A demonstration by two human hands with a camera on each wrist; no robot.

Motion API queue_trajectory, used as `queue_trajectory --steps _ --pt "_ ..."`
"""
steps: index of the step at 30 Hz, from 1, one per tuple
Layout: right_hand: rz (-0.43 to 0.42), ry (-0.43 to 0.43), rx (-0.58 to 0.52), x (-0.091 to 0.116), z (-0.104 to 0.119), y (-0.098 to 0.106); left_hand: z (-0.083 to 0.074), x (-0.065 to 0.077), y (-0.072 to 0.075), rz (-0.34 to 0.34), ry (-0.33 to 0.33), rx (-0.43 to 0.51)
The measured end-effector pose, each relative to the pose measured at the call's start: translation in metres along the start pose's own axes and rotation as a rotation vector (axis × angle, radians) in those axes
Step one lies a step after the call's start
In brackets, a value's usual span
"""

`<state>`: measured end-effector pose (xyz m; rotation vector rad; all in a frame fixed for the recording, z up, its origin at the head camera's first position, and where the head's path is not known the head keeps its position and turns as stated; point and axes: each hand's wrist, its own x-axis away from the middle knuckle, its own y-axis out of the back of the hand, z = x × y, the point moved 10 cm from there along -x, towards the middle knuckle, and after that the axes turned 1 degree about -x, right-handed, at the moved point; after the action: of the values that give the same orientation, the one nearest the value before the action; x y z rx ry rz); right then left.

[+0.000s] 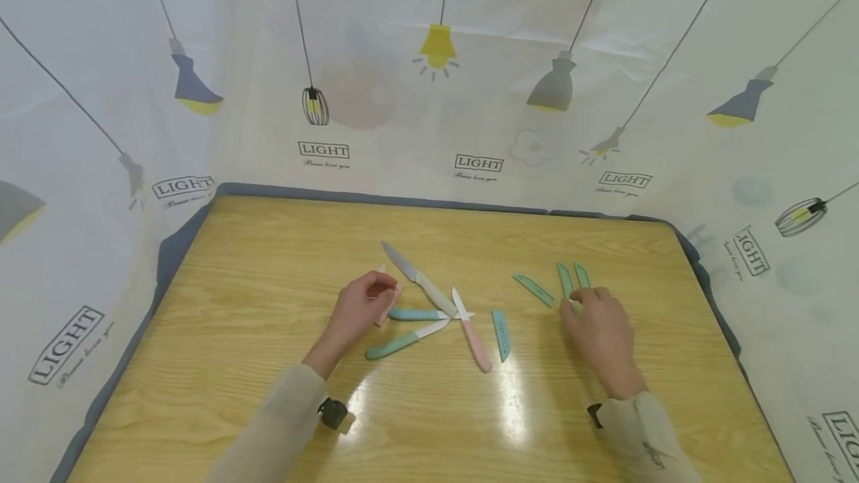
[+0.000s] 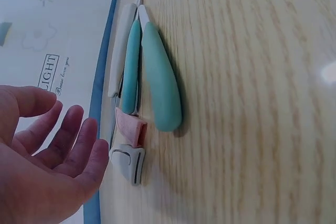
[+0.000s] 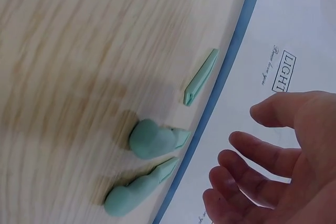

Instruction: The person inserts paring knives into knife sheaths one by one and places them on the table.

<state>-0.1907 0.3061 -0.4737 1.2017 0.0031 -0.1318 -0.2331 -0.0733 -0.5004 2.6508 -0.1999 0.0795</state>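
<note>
**Empty Hands Hover Over Pastel Knives**

A person's left hand (image 1: 362,301) hangs loosely bent, holding nothing, over a pink sheath (image 2: 130,126) at a wooden table (image 1: 268,244). Whether a fingertip brushes the sheath is hard to tell. With twelve o'clock at the table's far edge, four unsheathed knives meet at the dial's centre: the white-handled knife (image 1: 435,295) points its blade toward eleven, while the handles of the blue-handled knife (image 1: 414,314), green-handled knife (image 1: 392,349) and pink-handled knife (image 1: 476,345) reach toward nine, eight and five. The pink sheath lies just past nine, a blue sheath (image 1: 501,335) near four.

Between two and three, the right hand (image 1: 602,328), fingers relaxed and grasping nothing, hangs by two sheathed green knives (image 3: 152,139); a green sheath (image 3: 200,78) lies nearby.

The knives look light and stiff, their smooth, rounded handles perhaps slippery; the handle is the safe hold, clear of the blade. The pink sheath, likely thin, light plastic with slight give, is best pinched across its flat sides, away from its mouth.
</note>
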Motion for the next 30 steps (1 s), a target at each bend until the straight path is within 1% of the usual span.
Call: queue_trajectory --steps 5,7,9,12,14,16,19,21,23,26,30 --pt "0.025 0.015 -0.013 -0.002 0.009 -0.007 0.003 0.0 0.0 0.001 0.004 -0.045" --pt "0.026 0.027 -0.022 -0.002 0.012 -0.01 0.002 -0.001 0.0 -0.003 -0.011 -0.082" --pt "0.027 0.03 -0.017 -0.002 0.014 -0.014 0.0 -0.001 0.0 -0.008 -0.044 -0.132" --pt "0.032 0.031 0.0 -0.001 0.014 -0.018 -0.006 -0.002 -0.003 -0.007 -0.121 -0.247" --pt "0.028 0.029 0.014 -0.001 0.013 -0.02 -0.008 -0.003 -0.006 0.01 -0.162 -0.313" --pt "0.02 0.032 0.019 -0.001 0.013 -0.02 -0.009 -0.004 -0.011 0.04 -0.185 -0.366" --pt "0.013 0.037 0.022 0.0 0.014 -0.02 -0.009 -0.003 -0.021 0.099 -0.203 -0.43" --pt "0.014 0.037 0.021 0.0 0.015 -0.021 -0.012 -0.002 -0.029 0.133 -0.226 -0.471" --pt "0.014 0.034 0.019 0.001 0.015 -0.021 -0.018 0.002 -0.04 0.161 -0.274 -0.509" --pt "0.009 0.031 0.014 0.002 0.015 -0.02 -0.034 0.008 -0.059 0.185 -0.368 -0.546" --pt "0.004 0.033 0.005 0.002 0.015 -0.02 -0.064 0.017 -0.092 0.227 -0.534 -0.611"
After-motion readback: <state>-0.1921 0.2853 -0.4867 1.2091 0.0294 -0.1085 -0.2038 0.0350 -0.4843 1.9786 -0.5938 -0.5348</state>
